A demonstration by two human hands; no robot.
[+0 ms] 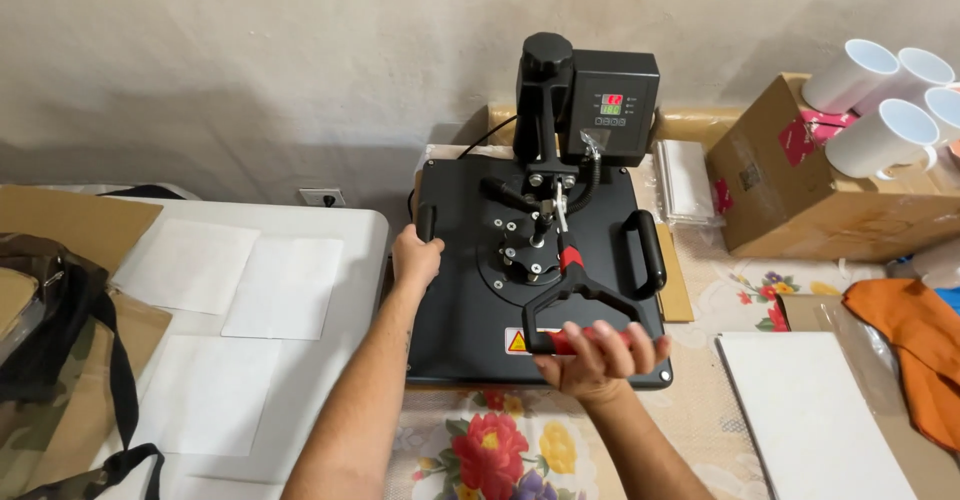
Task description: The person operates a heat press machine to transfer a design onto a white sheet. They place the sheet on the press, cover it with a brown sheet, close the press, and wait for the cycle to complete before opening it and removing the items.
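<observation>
Heat press [540, 270], hands [600, 355] gripping, mugs [885, 100] atop box [800, 190]

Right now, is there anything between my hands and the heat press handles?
Nothing visible. The right hand already wraps its fingers around the red lever grip at the front of the heat press, and the left hand is closed on the black side handle at its left edge.

Single head-worn view, steeply downward and close over the heat press [540, 270], facing the wall [250, 50].
</observation>
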